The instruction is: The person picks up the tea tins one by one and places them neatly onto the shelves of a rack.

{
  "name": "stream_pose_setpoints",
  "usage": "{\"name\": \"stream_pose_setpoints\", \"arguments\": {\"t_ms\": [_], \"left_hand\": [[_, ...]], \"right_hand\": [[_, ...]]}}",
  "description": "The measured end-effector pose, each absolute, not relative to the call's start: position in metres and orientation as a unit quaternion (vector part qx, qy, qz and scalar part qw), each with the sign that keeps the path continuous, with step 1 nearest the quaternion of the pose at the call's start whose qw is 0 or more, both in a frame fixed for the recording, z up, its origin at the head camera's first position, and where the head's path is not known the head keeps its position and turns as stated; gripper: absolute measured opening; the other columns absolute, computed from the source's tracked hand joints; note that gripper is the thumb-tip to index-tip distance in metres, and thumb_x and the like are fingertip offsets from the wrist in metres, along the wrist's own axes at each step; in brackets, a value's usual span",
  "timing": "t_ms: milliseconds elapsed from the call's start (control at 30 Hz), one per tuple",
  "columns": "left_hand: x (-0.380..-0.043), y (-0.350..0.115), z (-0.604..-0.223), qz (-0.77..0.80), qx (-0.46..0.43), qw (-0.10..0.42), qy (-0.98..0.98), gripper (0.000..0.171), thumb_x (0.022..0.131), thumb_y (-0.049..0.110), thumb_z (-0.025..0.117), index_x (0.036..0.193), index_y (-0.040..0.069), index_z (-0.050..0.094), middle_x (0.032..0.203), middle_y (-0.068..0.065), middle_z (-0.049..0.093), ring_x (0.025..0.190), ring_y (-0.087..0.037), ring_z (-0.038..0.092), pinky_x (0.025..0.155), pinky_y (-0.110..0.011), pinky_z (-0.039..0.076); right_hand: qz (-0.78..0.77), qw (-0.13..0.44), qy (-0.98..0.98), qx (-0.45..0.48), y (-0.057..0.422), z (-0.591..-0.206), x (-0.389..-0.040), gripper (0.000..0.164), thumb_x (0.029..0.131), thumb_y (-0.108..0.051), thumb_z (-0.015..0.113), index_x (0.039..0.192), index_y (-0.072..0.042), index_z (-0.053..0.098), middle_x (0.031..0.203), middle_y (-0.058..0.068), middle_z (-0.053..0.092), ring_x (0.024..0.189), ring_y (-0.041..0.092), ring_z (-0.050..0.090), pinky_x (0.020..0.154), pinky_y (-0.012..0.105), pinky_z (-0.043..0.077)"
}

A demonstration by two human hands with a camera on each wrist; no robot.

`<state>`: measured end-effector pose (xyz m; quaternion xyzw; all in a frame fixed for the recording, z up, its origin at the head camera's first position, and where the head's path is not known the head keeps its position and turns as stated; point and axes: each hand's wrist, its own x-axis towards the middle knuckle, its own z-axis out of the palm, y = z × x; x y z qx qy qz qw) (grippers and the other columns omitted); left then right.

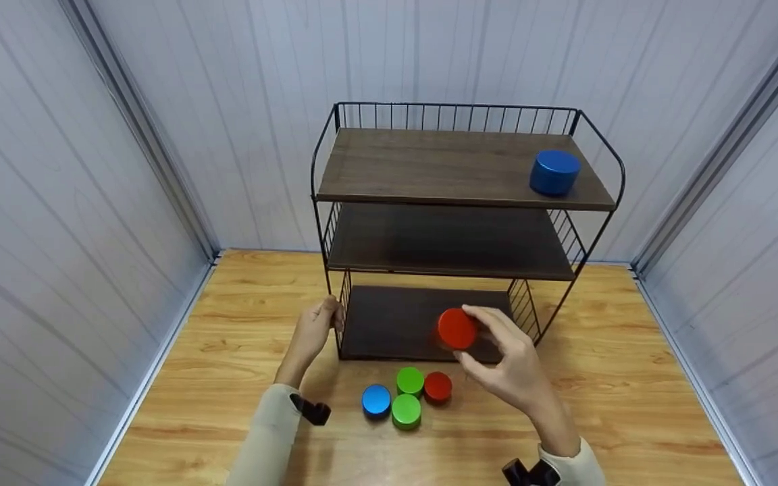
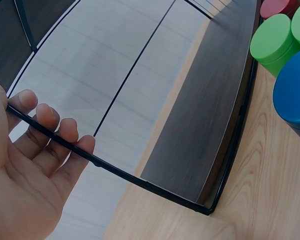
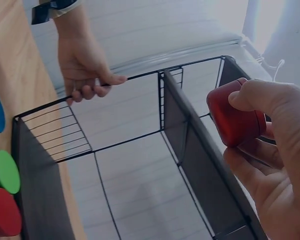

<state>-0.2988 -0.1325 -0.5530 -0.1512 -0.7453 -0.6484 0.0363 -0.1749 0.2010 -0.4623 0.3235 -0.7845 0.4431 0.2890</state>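
My left hand (image 1: 313, 329) grips the black front-left post (image 2: 125, 175) of a three-tier shelf rack (image 1: 429, 165), fingers curled round the metal. A red round tin (image 1: 457, 329) is held between the thumb and fingers of my right hand (image 1: 514, 358), up in front of the lower tiers. In the right wrist view this red tin (image 3: 229, 117) overlaps the rack's boards. One blue tin (image 1: 555, 173) stands at the right end of the top board.
Before the rack, a blue tin (image 1: 376, 401), two green tins (image 1: 410, 381) and another red tin (image 1: 437, 387) stand close together on the wooden table (image 1: 240, 337). Wire rails edge the rack's sides and top back. Pale panel walls (image 1: 281, 61) enclose the back and both sides.
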Motion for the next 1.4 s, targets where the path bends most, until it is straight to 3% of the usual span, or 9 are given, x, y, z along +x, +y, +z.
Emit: {"name": "stream_pose_setpoints", "arguments": {"t_ms": [167,300,400,667,933,1033,1200,1267,1400], "left_hand": [[-0.298,-0.133,-0.553,-0.646,-0.149,0.037,-0.748,0.057,0.115,0.023,0.032,0.081,-0.016,0.054,0.077,-0.030,0.055,0.066,-0.029,0.058,0.070,-0.040,0.054],[-0.296,-0.133,-0.553,-0.645,-0.140,0.033,-0.750,0.056,0.115,0.026,0.033,0.080,-0.012,0.054,0.074,-0.015,0.057,0.066,-0.018,0.056,0.073,-0.040,0.054],[-0.295,-0.133,-0.554,-0.651,-0.129,0.029,-0.748,0.053,0.115,0.027,0.034,0.078,-0.005,0.055,0.072,-0.005,0.056,0.067,-0.018,0.056,0.072,-0.037,0.053],[-0.296,-0.129,-0.550,-0.661,-0.118,0.030,-0.741,0.051,0.114,0.016,0.031,0.073,0.000,0.055,0.069,-0.002,0.053,0.064,-0.019,0.052,0.066,-0.028,0.048],[-0.292,-0.129,-0.544,-0.660,-0.123,0.036,-0.740,0.052,0.114,0.014,0.031,0.082,-0.020,0.052,0.071,-0.021,0.054,0.064,-0.023,0.054,0.068,-0.035,0.051],[-0.297,-0.130,-0.551,-0.658,-0.132,0.043,-0.740,0.054,0.114,0.019,0.033,0.081,-0.017,0.055,0.074,-0.029,0.054,0.063,-0.027,0.054,0.065,-0.032,0.049],[-0.299,-0.129,-0.552,-0.651,-0.123,0.041,-0.748,0.054,0.115,0.016,0.032,0.081,-0.018,0.057,0.075,-0.031,0.053,0.061,-0.022,0.052,0.062,-0.025,0.044],[-0.298,-0.128,-0.549,-0.650,-0.118,0.039,-0.750,0.054,0.115,0.014,0.031,0.082,-0.020,0.056,0.075,-0.032,0.052,0.061,-0.017,0.051,0.063,-0.024,0.046],[-0.290,-0.127,-0.536,-0.658,-0.121,0.028,-0.743,0.053,0.114,0.013,0.031,0.083,-0.024,0.053,0.077,-0.033,0.051,0.064,-0.018,0.053,0.067,-0.027,0.050]], "right_hand": [[0.445,0.299,-0.776,0.332,0.202,-0.451,-0.175,0.072,0.072,0.012,0.084,0.139,-0.001,0.059,0.129,0.015,0.065,0.105,0.023,0.071,0.090,0.020,0.056],[0.441,0.305,-0.774,0.337,0.204,-0.441,-0.176,0.072,0.072,0.013,0.084,0.139,0.000,0.059,0.129,0.016,0.065,0.106,0.023,0.070,0.091,0.021,0.056],[0.433,0.313,-0.773,0.342,0.206,-0.434,-0.177,0.071,0.072,0.012,0.083,0.138,0.000,0.060,0.129,0.016,0.065,0.106,0.022,0.070,0.091,0.020,0.056],[0.409,0.341,-0.770,0.351,0.212,-0.418,-0.180,0.071,0.071,0.011,0.083,0.137,0.002,0.060,0.127,0.018,0.066,0.105,0.023,0.070,0.092,0.019,0.055],[0.390,0.342,-0.774,0.362,0.216,-0.400,-0.184,0.070,0.072,0.010,0.083,0.138,0.003,0.060,0.130,0.018,0.065,0.107,0.024,0.068,0.094,0.017,0.053],[0.383,0.343,-0.777,0.363,0.217,-0.392,-0.186,0.070,0.073,0.009,0.083,0.138,0.001,0.060,0.131,0.017,0.065,0.107,0.024,0.066,0.093,0.015,0.052],[0.397,0.334,-0.775,0.361,0.216,-0.382,-0.190,0.067,0.076,0.009,0.081,0.138,0.002,0.059,0.131,0.018,0.064,0.111,0.021,0.066,0.095,0.018,0.053],[0.405,0.328,-0.775,0.357,0.214,-0.378,-0.192,0.065,0.077,0.009,0.080,0.138,0.003,0.059,0.131,0.019,0.063,0.113,0.020,0.066,0.097,0.020,0.053],[0.422,0.326,-0.767,0.356,0.211,-0.369,-0.195,0.063,0.078,0.011,0.079,0.138,0.005,0.058,0.131,0.020,0.062,0.113,0.020,0.066,0.097,0.023,0.054]]}}
